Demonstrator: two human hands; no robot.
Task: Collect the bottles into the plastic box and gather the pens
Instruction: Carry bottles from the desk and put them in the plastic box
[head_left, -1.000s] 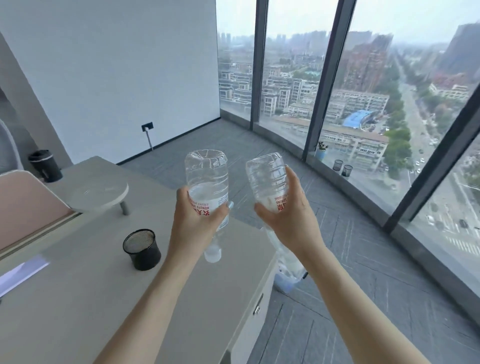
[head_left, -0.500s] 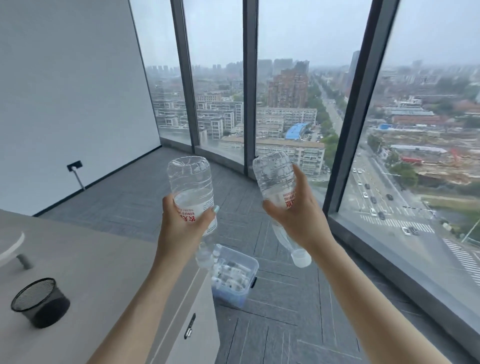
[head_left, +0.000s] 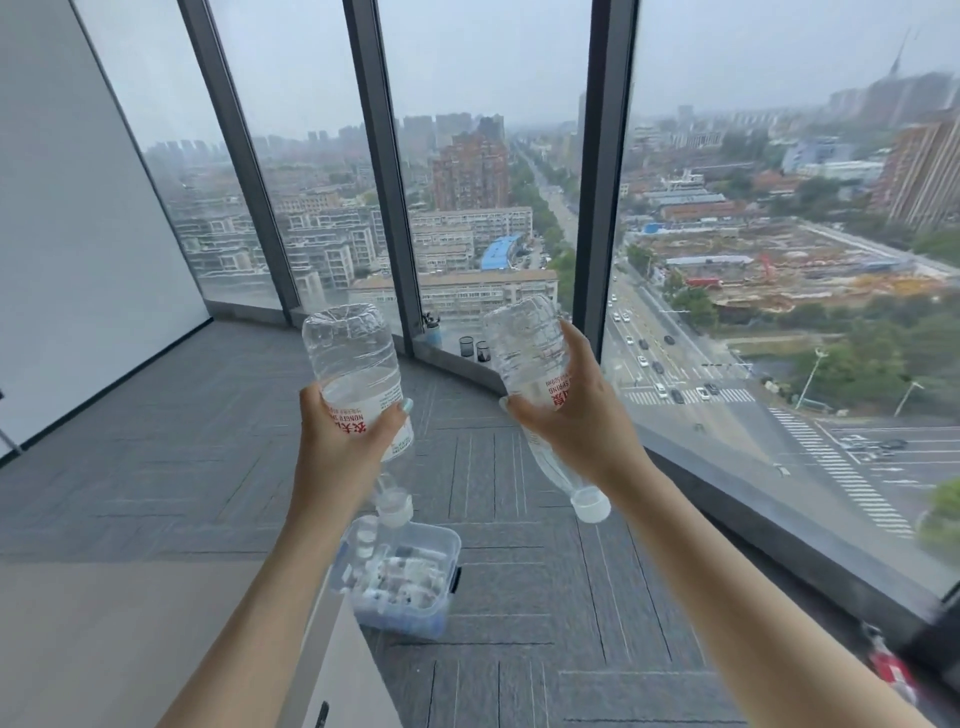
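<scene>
A: Head view check. Left hand (head_left: 337, 441) wrapped tight round left bottle (head_left: 358, 374), fingers across the red-print label. Bottle is upside down, base up, white cap (head_left: 395, 503) pointing at the floor, roughly vertical.

B: Right side?

A: Right hand (head_left: 576, 421) clamped on right bottle (head_left: 530, 358), also inverted, but tilted: base leans up-left, its cap (head_left: 590, 506) sticks out down-right below the wrist. Both bottles clear plastic, part filled with water.

B: Touching each other?

A: No. Held side by side in the air, gap between them.

B: Box?

A: Plastic box (head_left: 415, 613) sits on the grey carpet floor (head_left: 519, 571), near, just right of the desk (head_left: 130, 634) edge. Clear walls, bluish base, several small bottles lying inside. Left bottle's cap hangs above the box's far-left corner, not in it. Right bottle is off to the right of the box.

B: Pens?

A: Cannot pick any out. Two dark mesh cups (head_left: 474, 349) on the far window ledge (head_left: 467, 371); contents too small to tell.
</scene>
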